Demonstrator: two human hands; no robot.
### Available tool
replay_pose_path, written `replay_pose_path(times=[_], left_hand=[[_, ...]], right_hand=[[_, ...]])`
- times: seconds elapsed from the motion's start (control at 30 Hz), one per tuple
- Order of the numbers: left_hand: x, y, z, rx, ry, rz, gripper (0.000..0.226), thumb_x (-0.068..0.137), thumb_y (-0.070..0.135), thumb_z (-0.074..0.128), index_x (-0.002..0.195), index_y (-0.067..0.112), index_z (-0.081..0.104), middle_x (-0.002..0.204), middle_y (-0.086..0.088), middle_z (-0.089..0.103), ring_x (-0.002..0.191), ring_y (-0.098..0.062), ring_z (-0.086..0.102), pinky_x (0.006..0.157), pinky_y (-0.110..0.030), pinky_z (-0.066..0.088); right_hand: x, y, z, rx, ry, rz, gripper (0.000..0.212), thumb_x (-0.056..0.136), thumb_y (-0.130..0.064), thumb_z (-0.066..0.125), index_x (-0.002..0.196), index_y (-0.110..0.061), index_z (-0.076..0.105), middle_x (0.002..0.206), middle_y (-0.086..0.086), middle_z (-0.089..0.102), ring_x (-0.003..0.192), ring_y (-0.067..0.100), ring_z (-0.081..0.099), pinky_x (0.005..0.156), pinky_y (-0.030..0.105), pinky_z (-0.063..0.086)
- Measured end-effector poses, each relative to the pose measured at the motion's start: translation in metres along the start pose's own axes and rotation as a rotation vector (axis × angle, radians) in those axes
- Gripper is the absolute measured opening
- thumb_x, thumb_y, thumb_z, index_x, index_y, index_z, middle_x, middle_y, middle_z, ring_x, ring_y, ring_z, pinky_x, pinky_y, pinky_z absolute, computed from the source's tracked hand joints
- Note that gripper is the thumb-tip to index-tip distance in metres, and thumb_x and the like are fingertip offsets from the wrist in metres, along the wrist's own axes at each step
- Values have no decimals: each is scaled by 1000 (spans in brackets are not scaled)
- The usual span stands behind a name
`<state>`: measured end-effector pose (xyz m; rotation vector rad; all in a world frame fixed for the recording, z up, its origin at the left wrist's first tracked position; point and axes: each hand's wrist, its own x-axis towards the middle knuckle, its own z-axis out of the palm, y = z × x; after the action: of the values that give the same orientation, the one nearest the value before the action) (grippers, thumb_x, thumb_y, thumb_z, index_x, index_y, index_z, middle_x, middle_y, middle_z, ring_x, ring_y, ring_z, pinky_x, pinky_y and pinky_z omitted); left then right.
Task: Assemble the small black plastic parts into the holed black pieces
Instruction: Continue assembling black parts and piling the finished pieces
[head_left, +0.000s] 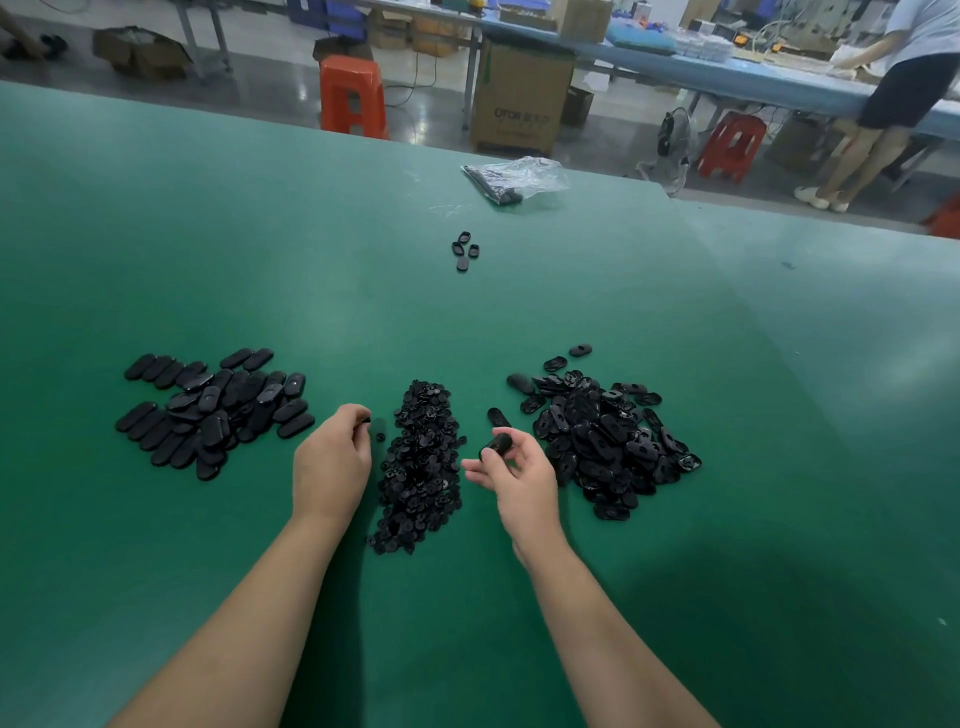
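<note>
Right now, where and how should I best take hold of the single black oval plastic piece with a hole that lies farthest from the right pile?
Take the black oval plastic piece across its narrow width, pinching the two long edges from above. It lies flat on the green table, apart from the right pile, so fingers probably fit on both sides. The right hand is nearer, but already holds a black part.

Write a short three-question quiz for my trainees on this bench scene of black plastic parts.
1. True or false: the clear plastic bag lies beyond the three heaps.
2. Which hand holds an oval black plastic piece: left or right?
3. Fill in: the heap of small black plastic parts lies ___ the hands.

Key: 1 true. 2 right; it grips the piece. 3 between.
</note>
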<state>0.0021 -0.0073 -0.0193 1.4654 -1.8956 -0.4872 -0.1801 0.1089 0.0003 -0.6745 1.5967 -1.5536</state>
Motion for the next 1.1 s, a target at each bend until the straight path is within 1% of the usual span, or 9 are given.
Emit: replay_pose_path(times=[0.17, 0.3, 0.37, 0.47, 0.6, 0.83, 0.93, 1.03, 1.1], left_hand=[[3, -2, 0, -14, -29, -12, 17, 96, 10, 61, 106, 13, 73, 97, 1, 74, 75, -13, 61, 68, -27, 46], [5, -6, -3, -164, -48, -139, 19, 96, 15, 63, 109, 21, 75, 89, 10, 71, 60, -9, 59, 55, -22, 43], [5, -6, -4, -232, -39, -181, 21, 95, 18, 65, 115, 23, 72, 89, 10, 70, 63, -7, 59, 56, -21, 43], [6, -4, -5, -270, -26, -213, 21, 95, 21, 67, 116, 23, 68, 90, 11, 70, 70, -5, 61, 61, -21, 43], [6, -3, -5, -272, -43, -214, 7, 93, 23, 69, 97, 29, 69, 89, 12, 72, 70, -12, 64, 62, -23, 50], [5, -2, -8, -286, -52, -212, 22, 93, 23, 69, 83, 43, 68, 74, 16, 70, 68, -12, 65, 61, -33, 54], [5, -1, -9, -289, -54, -218, 24, 94, 23, 69, 83, 44, 68, 75, 16, 70, 64, -12, 63, 56, -30, 52], [4, 6, -7, -281, -77, -215, 18, 95, 22, 67, 88, 38, 71, 75, 10, 70, 55, -13, 56, 49, -25, 44], [-3, 18, -3, -222, -99, -133, 12, 95, 18, 67, 95, 27, 74, 83, 7, 71, 62, -11, 58, 57, -27, 46]], right_hand=[[-9, 9, 1, -10, 66, -58, 7, 105, -9, 49, 109, -13, 52, 101, 10, 72, 88, 22, 77, 79, 28, 62], [-12, 10, 3, -129, 38, -89, 7, 106, -12, 47, 107, -18, 51, 96, -13, 76, 90, 15, 76, 87, 38, 61], [-12, 9, 5, -171, 25, -88, 7, 107, -15, 46, 107, -21, 50, 96, -19, 75, 88, 13, 76, 89, 41, 60], [-12, 8, 5, -189, 17, -93, 9, 108, -16, 42, 108, -22, 48, 93, -12, 77, 86, 13, 76, 87, 42, 60], [-11, 8, 5, -200, 5, -110, 13, 109, -14, 41, 109, -23, 50, 89, 5, 75, 83, 16, 75, 83, 43, 61], [-10, 8, 6, -259, -30, -104, 26, 110, -14, 37, 111, -28, 59, 92, 3, 73, 82, 17, 72, 82, 39, 61], [-9, 8, 8, -273, -32, -99, 28, 110, -13, 35, 111, -28, 59, 92, 3, 73, 81, 17, 71, 81, 40, 61], [-8, 8, 8, -318, -27, -118, 29, 110, -15, 36, 108, -33, 59, 90, 0, 73, 78, 15, 72, 80, 38, 61], [-7, 8, 9, -329, -17, -134, 28, 109, -14, 38, 109, -32, 59, 89, -1, 73, 76, 15, 72, 79, 38, 61]])
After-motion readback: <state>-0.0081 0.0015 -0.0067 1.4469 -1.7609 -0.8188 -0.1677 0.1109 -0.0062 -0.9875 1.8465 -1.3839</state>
